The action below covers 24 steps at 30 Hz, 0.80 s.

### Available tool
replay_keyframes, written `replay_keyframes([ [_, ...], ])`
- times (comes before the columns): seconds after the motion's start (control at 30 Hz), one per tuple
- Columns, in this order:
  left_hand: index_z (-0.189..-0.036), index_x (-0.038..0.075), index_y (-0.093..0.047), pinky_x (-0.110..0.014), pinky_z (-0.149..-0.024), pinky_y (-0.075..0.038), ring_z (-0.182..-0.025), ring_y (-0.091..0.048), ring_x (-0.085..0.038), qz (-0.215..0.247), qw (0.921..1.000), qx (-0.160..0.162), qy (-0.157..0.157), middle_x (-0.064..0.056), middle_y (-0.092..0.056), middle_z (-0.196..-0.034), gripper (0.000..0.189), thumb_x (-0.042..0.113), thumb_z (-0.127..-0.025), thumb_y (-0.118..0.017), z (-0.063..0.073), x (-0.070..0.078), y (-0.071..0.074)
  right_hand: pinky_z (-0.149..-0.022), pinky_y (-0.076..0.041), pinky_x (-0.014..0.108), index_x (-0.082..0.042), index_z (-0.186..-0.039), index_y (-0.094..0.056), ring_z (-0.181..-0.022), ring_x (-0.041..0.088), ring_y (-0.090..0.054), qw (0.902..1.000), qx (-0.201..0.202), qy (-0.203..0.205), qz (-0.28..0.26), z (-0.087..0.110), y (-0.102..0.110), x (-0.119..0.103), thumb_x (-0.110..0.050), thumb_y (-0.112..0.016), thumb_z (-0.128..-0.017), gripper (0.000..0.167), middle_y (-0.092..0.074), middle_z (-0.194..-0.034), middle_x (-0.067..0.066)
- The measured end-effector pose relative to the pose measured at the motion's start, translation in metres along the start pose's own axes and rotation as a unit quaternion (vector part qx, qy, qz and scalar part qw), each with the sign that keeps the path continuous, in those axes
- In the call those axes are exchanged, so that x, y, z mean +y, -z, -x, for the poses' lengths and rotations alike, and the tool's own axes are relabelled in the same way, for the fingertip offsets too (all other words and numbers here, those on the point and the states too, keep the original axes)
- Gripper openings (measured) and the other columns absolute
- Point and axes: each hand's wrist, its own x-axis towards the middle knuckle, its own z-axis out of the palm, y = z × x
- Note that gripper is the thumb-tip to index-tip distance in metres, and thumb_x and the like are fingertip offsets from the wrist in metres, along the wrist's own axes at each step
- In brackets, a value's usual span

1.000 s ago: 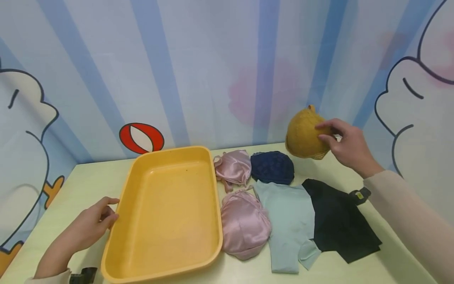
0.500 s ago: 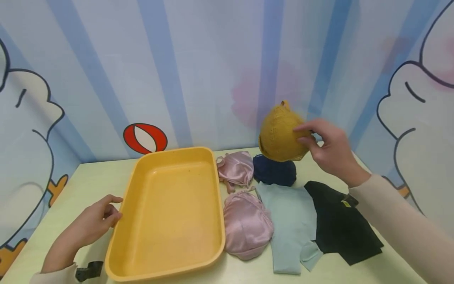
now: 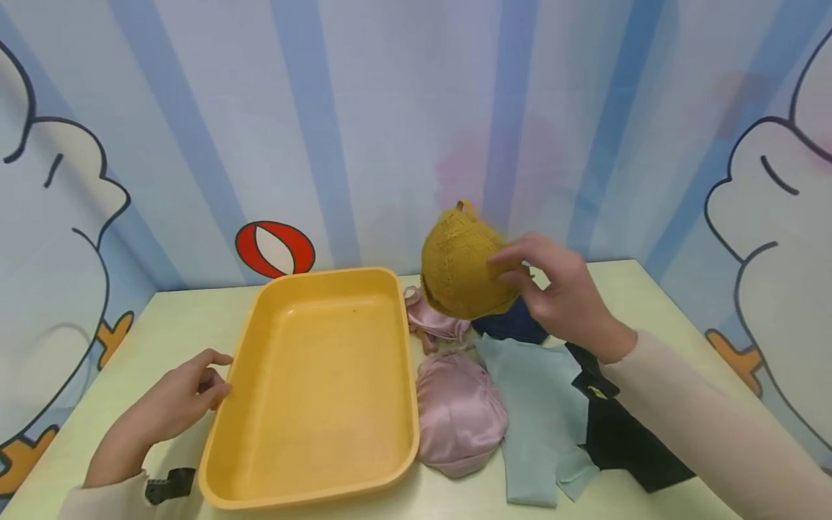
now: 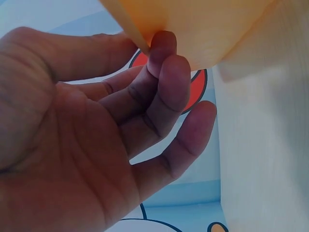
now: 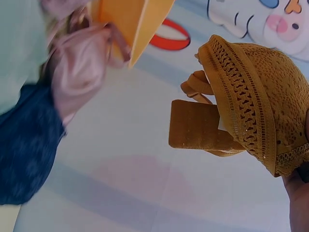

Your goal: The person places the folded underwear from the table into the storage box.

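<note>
1. The right hand (image 3: pixel 565 296) pinches the mustard bra (image 3: pixel 464 267) between thumb and fingers, holding it in the air; from the head view it overlaps the upper pink bra (image 3: pixel 437 319) and the navy bra (image 3: pixel 513 323).
2. The left hand (image 3: pixel 172 399) pinches the yellow tray (image 3: pixel 312 390) at its left rim. The left wrist view shows the bent fingers and open palm — mostly hidden from above.
3. Only the right wrist view shows the bra's openwork band (image 5: pixel 244 99) and the brown flap (image 5: pixel 193 124) hanging by it.
4. A yellow mark (image 3: pixel 596 392) on the right wrist's black gadget (image 3: pixel 585 379) is too small to read.
5. The bra hangs near the tray's right rim, apart from it. The lower pink bra (image 3: pixel 459 415) lies just beside that rim, then the pale green cloth (image 3: pixel 539 419) and black cloth (image 3: pixel 627 437).
6. For room — the tray's open top faces up, and a strip of table (image 3: pixel 188 310) runs along its left.
</note>
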Motion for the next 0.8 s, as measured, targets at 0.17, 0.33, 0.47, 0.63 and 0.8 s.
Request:
replay_keyframes([
  [0.17, -0.128, -0.012, -0.039, -0.029, -0.057, -0.046, -0.068, -0.055, -0.021, -0.001, 1.0, -0.001, 0.001, -0.002, -0.055, -0.074, 0.04, 0.006, -0.095, -0.054, -0.001, 0.0, 0.0, -0.076, -0.048, 0.024, -0.006, -0.108, -0.066, -0.09, 0.016, -0.059, 0.9992, -0.009, 0.012, -0.037, -0.006, -0.02, -0.015, 0.021, -0.065, -0.076, 0.042, -0.064, -0.102, 0.004],
  [0.33, -0.129, -0.012, -0.039, -0.029, -0.057, -0.046, -0.068, -0.055, -0.021, 0.005, 1.0, -0.003, 0.002, -0.002, -0.055, -0.075, 0.041, 0.006, -0.095, -0.054, 0.0, 0.001, 0.001, -0.075, -0.048, 0.025, -0.005, -0.107, -0.065, -0.091, 0.018, -0.059, 0.9957, -0.022, 0.044, -0.079, -0.007, -0.042, -0.033, 0.02, -0.065, -0.076, 0.04, -0.063, -0.102, 0.005],
  [0.47, -0.129, -0.011, -0.039, -0.029, -0.058, -0.048, -0.069, -0.056, -0.021, 0.007, 1.0, -0.004, 0.003, -0.002, -0.057, -0.076, 0.041, 0.006, -0.095, -0.055, 0.0, 0.002, 0.0, -0.079, -0.048, 0.026, -0.005, -0.104, -0.065, -0.1, 0.021, -0.059, 0.9929, -0.023, 0.058, -0.101, -0.006, -0.056, -0.048, 0.018, -0.064, -0.077, 0.036, -0.063, -0.101, 0.005],
  [0.63, -0.129, -0.011, -0.039, -0.031, -0.06, -0.048, -0.069, -0.057, -0.021, 0.003, 0.9999, -0.002, 0.01, -0.002, -0.057, -0.077, 0.042, 0.006, -0.095, -0.055, -0.002, 0.003, 0.0, -0.087, -0.048, 0.031, -0.005, -0.103, -0.065, -0.1, 0.02, -0.059, 0.9893, -0.023, 0.072, -0.124, -0.007, -0.077, -0.06, 0.015, -0.064, -0.08, 0.031, -0.063, -0.1, 0.005],
  [0.8, -0.129, -0.012, -0.039, -0.032, -0.06, -0.048, -0.07, -0.057, -0.019, 0.0, 0.9998, -0.002, 0.019, -0.002, -0.057, -0.077, 0.042, 0.006, -0.095, -0.055, -0.001, 0.002, 0.0, -0.077, -0.05, 0.022, -0.004, -0.104, -0.065, -0.091, 0.012, -0.059, 0.9831, -0.037, 0.077, -0.162, -0.008, -0.099, -0.069, 0.011, -0.068, -0.08, 0.028, -0.063, -0.099, 0.006],
])
